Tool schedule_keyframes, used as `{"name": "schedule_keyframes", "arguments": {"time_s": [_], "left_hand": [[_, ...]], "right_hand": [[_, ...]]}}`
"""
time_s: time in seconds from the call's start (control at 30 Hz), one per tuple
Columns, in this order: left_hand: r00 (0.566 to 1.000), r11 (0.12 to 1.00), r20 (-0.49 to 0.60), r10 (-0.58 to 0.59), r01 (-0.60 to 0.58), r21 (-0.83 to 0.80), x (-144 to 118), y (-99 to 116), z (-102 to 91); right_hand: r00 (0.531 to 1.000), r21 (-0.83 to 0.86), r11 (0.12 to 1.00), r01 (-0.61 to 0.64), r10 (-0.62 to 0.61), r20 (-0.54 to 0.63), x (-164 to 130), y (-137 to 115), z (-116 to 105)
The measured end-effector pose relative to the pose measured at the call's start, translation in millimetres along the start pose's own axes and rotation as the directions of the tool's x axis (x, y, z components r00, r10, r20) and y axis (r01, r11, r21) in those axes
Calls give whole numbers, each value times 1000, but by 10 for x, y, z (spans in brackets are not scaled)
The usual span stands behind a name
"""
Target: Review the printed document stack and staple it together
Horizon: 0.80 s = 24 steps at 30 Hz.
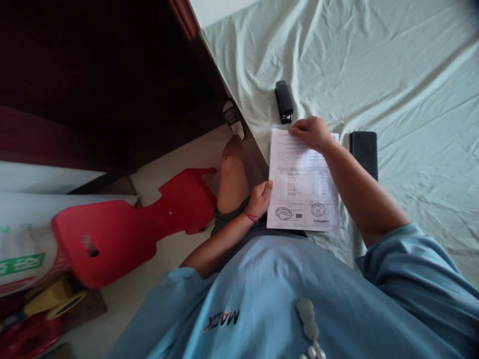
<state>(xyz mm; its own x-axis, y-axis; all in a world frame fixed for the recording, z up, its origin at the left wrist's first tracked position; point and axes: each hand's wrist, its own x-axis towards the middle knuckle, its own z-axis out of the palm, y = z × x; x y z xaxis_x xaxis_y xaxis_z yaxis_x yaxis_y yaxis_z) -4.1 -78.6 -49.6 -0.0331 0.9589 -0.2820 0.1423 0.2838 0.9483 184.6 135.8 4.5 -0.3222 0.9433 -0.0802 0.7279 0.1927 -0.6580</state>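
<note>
Pinching papers [303, 184] with left hand [259, 198], right hand [311, 132] flat on far edge; could skew toward the stapler [283, 101] if loosened

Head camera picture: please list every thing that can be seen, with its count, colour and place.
paper sheets: small stack, white, printed with stamps, at the bed edge
stapler: one, black, on the bed sheet beyond the papers
flat case: one, black, on the sheet right of the papers
bed sheet: one, pale green, wrinkled
plastic stool: one, red, on the floor at left
left hand: holds the papers' left edge; red string at the wrist
right hand: rests on the papers' top edge
</note>
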Motion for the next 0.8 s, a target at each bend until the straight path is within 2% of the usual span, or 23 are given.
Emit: {"name": "schedule_keyframes", "arguments": {"time_s": [0.2,0.37,0.5,0.6,0.7,0.8], "left_hand": [[1000,999,-8,28,-27,38,-5,-33,-21],[990,984,-94,106,-91,155,153,153,-95],[959,967,-221,180,-132,219,394,379,-129],[930,952,-286,231,-156,264,574,497,-130],[902,941,-337,272,-176,290,700,545,-126],[889,937,-341,305,-215,276,754,538,-120]], "right_hand": [[999,-17,999,47,-46,15,-60,-82,-46],[996,-21,996,87,-86,38,-156,-246,-93],[989,-37,989,141,-139,53,-205,-357,-96],[973,-61,971,230,-229,26,-230,-373,-74],[940,-70,938,340,-341,5,-261,-355,-53],[927,-69,924,375,-376,6,-288,-341,-52]]}}
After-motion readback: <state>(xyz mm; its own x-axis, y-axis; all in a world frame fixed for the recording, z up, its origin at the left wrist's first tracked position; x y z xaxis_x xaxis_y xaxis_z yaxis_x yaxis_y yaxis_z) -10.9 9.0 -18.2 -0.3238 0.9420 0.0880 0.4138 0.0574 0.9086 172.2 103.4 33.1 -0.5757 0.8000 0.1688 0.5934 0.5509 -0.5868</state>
